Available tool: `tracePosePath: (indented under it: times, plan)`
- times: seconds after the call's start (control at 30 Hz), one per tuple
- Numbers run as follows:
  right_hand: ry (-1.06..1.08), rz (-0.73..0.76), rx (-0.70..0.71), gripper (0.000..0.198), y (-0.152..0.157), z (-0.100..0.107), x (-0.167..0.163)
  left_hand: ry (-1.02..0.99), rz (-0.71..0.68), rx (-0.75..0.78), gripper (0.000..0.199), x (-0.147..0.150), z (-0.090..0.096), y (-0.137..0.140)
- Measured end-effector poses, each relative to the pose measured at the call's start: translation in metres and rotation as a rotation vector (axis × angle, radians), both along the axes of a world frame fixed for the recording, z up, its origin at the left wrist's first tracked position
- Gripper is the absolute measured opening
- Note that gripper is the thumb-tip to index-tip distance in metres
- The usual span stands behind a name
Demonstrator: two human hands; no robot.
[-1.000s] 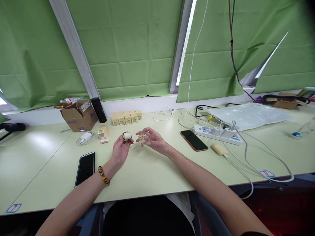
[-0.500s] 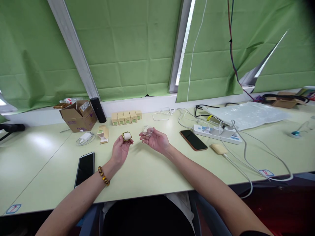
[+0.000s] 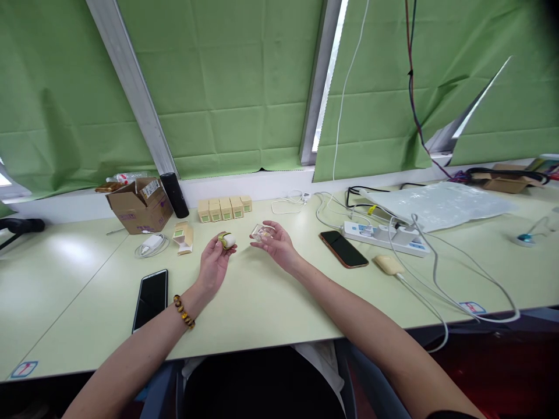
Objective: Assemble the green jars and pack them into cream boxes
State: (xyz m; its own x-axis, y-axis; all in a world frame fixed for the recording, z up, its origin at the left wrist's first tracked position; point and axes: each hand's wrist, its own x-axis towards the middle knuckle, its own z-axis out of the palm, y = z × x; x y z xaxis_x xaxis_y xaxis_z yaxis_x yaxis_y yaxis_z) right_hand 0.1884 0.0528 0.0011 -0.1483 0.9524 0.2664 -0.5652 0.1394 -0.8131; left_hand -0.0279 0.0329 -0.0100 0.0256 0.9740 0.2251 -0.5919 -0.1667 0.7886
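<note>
Between the fingertips of my left hand (image 3: 213, 259) is a small rounded white piece with an olive-green rim (image 3: 227, 240), tilted to the right; its exact kind is unclear. My right hand (image 3: 279, 247) grips a clear plastic case (image 3: 262, 231) by its edge, fingers closed around it. The two hands are a short way apart above the table. Beyond the left hand, an opened small cardboard box (image 3: 183, 237) lies on the table, and a row of several small tan boxes (image 3: 225, 208) stands behind.
A phone (image 3: 150, 299) lies left of my left forearm, another phone (image 3: 343, 248) right of my right hand. A power strip (image 3: 384, 238) with cables and a beige mouse-like object (image 3: 388, 264) sit farther right. A brown carton (image 3: 142, 206) and black cylinder (image 3: 174, 195) stand back left.
The white and green piece has turned in my left hand, its white part now facing right. My right hand has rotated, with its fingers now over the clear case.
</note>
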Motion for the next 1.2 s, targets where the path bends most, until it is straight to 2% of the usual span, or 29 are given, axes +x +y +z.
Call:
tracePosePath:
  times: [0.1,0.3,0.43,0.6,0.77,0.93,1.03,1.2]
  plan:
    - [-0.192,-0.152,0.085,0.065,0.003,-0.005,-0.003,0.017,0.017,0.009,0.039,0.001,0.001,-0.001]
    - [-0.547,-0.402,0.327,0.048,0.002,-0.009,-0.005,0.067,0.052,0.031,0.040,0.003,0.003,-0.004]
    - [-0.702,-0.419,0.420,0.044,-0.003,-0.009,-0.005,0.082,0.069,0.040,0.041,0.003,0.003,-0.005]
    - [-0.783,-0.394,0.512,0.059,-0.005,-0.011,-0.007,0.089,0.096,0.054,0.042,0.005,0.004,-0.006]
    - [-0.847,-0.389,0.477,0.069,-0.002,-0.016,-0.008,0.101,0.115,0.089,0.045,0.005,0.005,-0.006]
    - [-0.852,-0.408,0.398,0.049,0.001,-0.020,-0.009,0.188,0.160,0.118,0.047,0.005,0.003,-0.007]
    - [-0.848,-0.407,0.399,0.044,-0.001,-0.022,-0.012,0.262,0.210,0.194,0.046,0.006,0.004,-0.009]
    - [-0.823,-0.350,0.371,0.047,-0.006,-0.025,-0.021,0.415,0.232,0.377,0.051,0.007,0.002,-0.011]
